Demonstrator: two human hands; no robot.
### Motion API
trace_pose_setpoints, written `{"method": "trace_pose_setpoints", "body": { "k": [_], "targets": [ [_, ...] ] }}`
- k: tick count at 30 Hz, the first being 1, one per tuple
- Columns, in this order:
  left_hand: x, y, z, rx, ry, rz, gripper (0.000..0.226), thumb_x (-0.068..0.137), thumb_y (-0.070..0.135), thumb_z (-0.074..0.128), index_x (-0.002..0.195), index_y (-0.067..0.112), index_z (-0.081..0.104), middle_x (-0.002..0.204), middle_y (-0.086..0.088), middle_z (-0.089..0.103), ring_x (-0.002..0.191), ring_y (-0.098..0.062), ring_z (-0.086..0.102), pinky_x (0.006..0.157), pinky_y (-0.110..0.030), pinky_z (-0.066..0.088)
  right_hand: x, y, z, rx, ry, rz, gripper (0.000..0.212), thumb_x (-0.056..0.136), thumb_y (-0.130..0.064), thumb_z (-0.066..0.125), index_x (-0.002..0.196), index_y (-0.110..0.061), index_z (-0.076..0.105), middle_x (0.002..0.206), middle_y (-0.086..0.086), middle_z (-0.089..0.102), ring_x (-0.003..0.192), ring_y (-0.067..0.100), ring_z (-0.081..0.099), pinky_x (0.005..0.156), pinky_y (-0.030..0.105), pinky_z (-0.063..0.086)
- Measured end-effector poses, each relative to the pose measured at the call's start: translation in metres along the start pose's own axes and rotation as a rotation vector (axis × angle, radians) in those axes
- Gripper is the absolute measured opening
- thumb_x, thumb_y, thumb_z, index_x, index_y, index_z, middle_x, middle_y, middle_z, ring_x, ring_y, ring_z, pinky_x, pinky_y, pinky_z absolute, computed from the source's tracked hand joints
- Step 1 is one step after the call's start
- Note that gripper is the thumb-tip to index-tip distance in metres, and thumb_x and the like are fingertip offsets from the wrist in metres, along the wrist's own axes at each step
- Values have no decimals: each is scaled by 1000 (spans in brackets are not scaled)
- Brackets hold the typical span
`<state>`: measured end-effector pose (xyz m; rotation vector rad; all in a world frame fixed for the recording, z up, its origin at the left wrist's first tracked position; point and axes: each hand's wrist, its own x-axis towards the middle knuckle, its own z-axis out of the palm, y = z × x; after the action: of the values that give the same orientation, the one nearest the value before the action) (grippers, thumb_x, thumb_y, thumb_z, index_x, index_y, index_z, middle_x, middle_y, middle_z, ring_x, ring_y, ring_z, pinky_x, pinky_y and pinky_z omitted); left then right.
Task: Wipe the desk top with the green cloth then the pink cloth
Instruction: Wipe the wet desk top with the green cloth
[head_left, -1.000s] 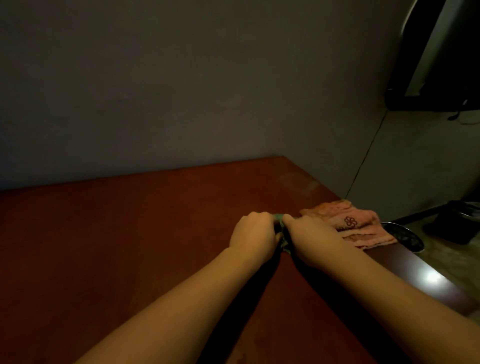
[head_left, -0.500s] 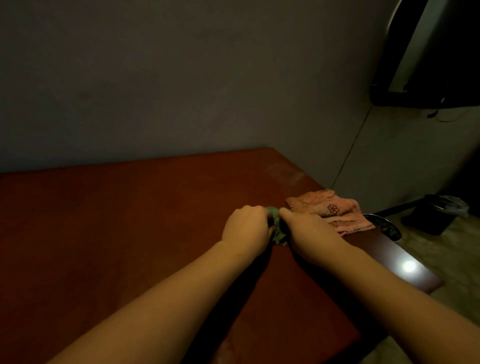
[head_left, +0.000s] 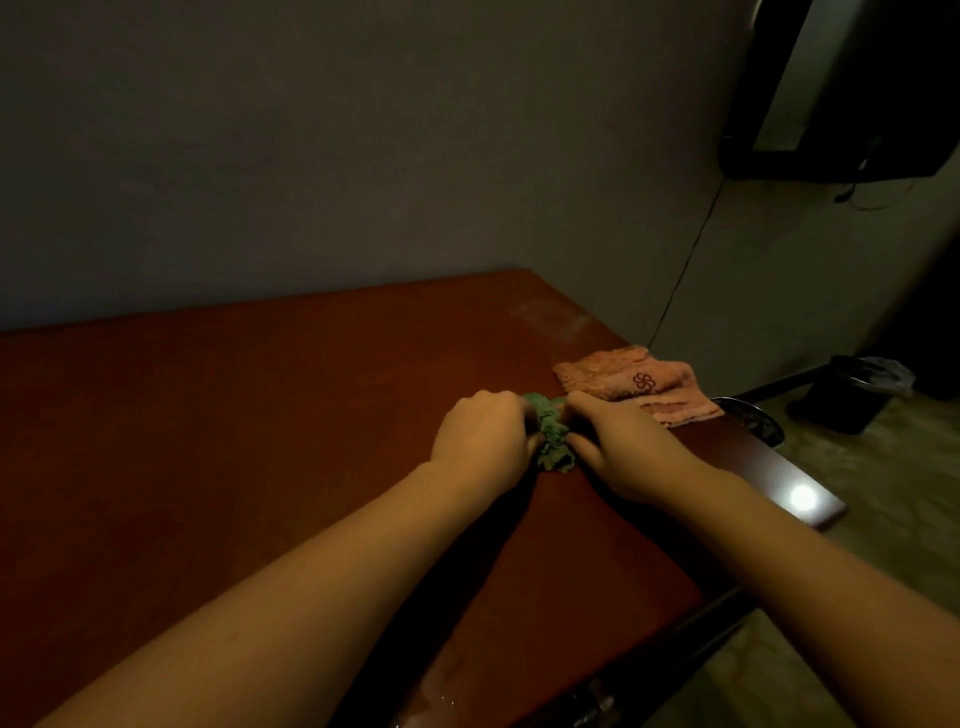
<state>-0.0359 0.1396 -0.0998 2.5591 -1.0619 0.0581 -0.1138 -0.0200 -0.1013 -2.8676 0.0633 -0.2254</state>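
**Green cloth bunched between two gripping hands, more of it showing than before**

Half a second ago only a small dark-green knot showed between the knuckles. Now the hands sit slightly further apart and a larger crumpled bunch of the green cloth is visible, with a ruffled fold spilling out towards 6 o'clock onto the desk top. Both hands remain in much the same place near the desk's right edge, and the pink cloth lies as it did.

The left hand has its fingers curled round the cloth's left end. The right hand is closed the same way on the right end. The cloth therefore lies at 3 o'clock of the left hand and 9 o'clock of the right, held by both and resting on the wood.

The pink cloth lies folded flat at about 1 o'clock from the right hand, just beside it. Whether they touch cannot be told. Its logo faces up and its far corner is at the desk's right edge.

Off the desk at 3 o'clock, a dark bin stands on the floor. A thin cable runs down the wall behind.
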Motion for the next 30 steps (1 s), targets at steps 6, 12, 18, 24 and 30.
{"method": "trace_pose_setpoints", "body": {
  "k": [6,12,18,24,30],
  "targets": [
    [-33,4,4,6,-3,90,20,95,40,59,107,28,71,103,5,72,93,-20,65,87,-39,54,-38,1,-3,-4,-81,-38,16,94,-33,57,91,-32,42,84,-2,58,73,19,56,65,42,48],
    [-18,14,3,-14,-6,45,19,94,38,62,107,25,71,105,1,72,94,-22,66,87,-41,55,-29,4,-5,60,-32,8,13,96,-28,57,93,-28,44,88,0,58,77,21,56,69,44,49],
    [-32,18,6,-1,-18,72,21,95,40,60,107,27,70,104,2,72,95,-23,65,87,-41,54,-44,8,-5,46,-50,0,16,94,-31,58,92,-35,43,89,-4,60,78,19,57,68,43,49],
    [-36,25,8,-6,-5,85,21,95,40,60,107,27,70,103,3,71,93,-21,65,87,-41,54,-48,10,-12,31,-97,-11,19,93,-31,59,88,-37,42,86,-9,56,76,15,55,66,37,46],
    [-29,33,3,28,-20,48,22,96,40,59,108,27,71,104,1,72,93,-23,65,84,-39,54,-46,16,-6,90,-21,44,12,94,-30,60,94,-32,47,94,-4,62,81,17,58,70,41,50]
  ]
}}
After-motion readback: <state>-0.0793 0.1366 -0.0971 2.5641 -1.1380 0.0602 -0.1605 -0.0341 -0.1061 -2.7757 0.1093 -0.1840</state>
